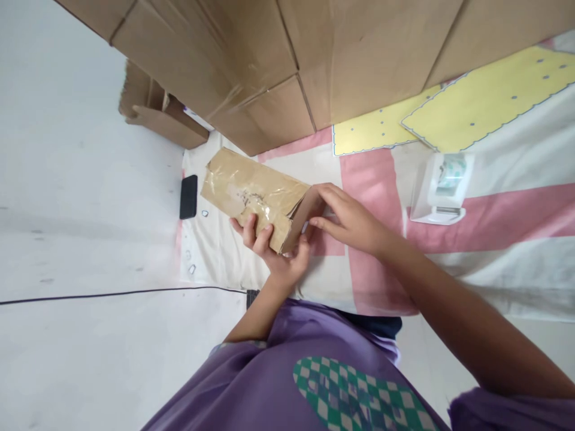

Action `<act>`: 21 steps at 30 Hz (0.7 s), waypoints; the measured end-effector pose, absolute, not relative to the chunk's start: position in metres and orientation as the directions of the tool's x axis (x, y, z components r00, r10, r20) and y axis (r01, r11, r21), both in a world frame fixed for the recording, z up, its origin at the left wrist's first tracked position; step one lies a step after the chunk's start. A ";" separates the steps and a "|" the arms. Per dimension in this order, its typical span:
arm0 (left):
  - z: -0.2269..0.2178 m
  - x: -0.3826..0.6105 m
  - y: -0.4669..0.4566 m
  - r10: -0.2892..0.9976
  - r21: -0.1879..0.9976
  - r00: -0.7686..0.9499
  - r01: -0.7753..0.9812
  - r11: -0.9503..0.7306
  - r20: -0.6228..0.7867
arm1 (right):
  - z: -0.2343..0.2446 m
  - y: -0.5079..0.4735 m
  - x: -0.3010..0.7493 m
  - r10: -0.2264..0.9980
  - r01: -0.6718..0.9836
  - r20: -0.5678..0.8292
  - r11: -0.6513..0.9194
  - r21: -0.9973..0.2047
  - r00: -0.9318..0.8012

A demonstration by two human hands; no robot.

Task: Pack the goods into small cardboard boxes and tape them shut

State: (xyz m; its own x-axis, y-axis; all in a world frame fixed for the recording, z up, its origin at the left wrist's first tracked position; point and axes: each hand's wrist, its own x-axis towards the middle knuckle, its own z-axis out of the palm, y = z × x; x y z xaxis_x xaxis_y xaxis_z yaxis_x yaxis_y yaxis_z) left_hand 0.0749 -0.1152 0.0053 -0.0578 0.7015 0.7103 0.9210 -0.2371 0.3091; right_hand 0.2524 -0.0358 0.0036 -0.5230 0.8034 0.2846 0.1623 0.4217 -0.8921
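Note:
A long brown cardboard box (251, 194) wrapped in clear tape is held over a pink and white cloth (494, 239). My left hand (274, 251) grips it from below, fingers curled round its near end. My right hand (350, 221) touches the open end flap (305, 215) on the box's right side, with thumb and fingers pinched at the flap's edge.
Large cardboard boxes (278, 66) are stacked behind. A small open carton (166, 117) lies at the left. A black phone (188, 196) rests on the cloth's edge. A white tape dispenser (442, 188) and yellow sheets (480, 102) sit to the right. A black cable (112, 294) crosses the floor.

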 end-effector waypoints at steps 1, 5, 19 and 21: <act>0.005 0.073 -0.116 0.704 0.314 -0.053 0.917 -0.247 0.709 | 0.004 -0.036 0.253 0.801 0.156 0.282 0.418 -0.895 -0.528; 0.004 0.069 -0.118 0.685 0.298 -0.036 0.916 -0.268 0.728 | -0.001 -0.041 0.250 0.833 0.169 0.207 0.335 -0.927 -0.514; -0.011 0.067 -0.106 0.633 0.418 -0.078 0.811 -0.409 0.770 | -0.001 -0.040 0.244 0.877 0.181 0.231 0.331 -0.926 -0.421; -0.016 0.069 -0.101 0.626 0.469 -0.117 0.769 -0.434 0.771 | -0.005 -0.040 0.243 0.892 0.196 0.237 0.330 -0.923 -0.386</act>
State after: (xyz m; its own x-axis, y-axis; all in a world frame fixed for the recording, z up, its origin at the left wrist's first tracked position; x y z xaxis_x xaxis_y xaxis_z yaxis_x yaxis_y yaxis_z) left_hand 0.0688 -0.1007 -0.0160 -0.1168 0.6262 0.7709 0.7688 -0.4343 0.4693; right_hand 0.2431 -0.0396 -0.0054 -0.3856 0.8918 0.2366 0.1962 0.3298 -0.9235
